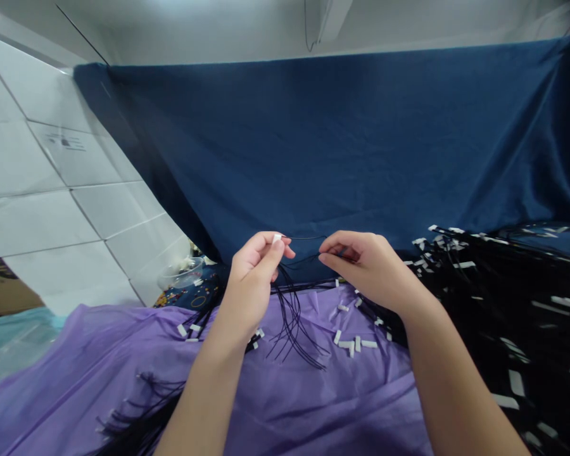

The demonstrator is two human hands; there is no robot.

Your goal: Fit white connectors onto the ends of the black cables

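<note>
In front of the blue curtain, my left hand point(253, 273) pinches a small white tab point(277, 238) between thumb and forefinger. A thin black cord point(306, 239) runs from this tab across to my right hand point(371, 265), whose thumb and fingertips are closed on it. Several loose black cords point(292, 323) hang beneath my left hand, their ends spread over the purple cloth point(285, 405). Whether the left fingers also hold these is hidden. Between and below my hands, other white tabs point(358, 344) lie on the cloth, some on black cords.
A large heap of black cords with white tabs point(494, 316) fills the right side. Another cord bundle point(145, 418) lies at lower left. Behind it stand a clear plastic bowl point(183, 273) and white boxes point(42, 221). The blue curtain point(323, 139) hangs across the back.
</note>
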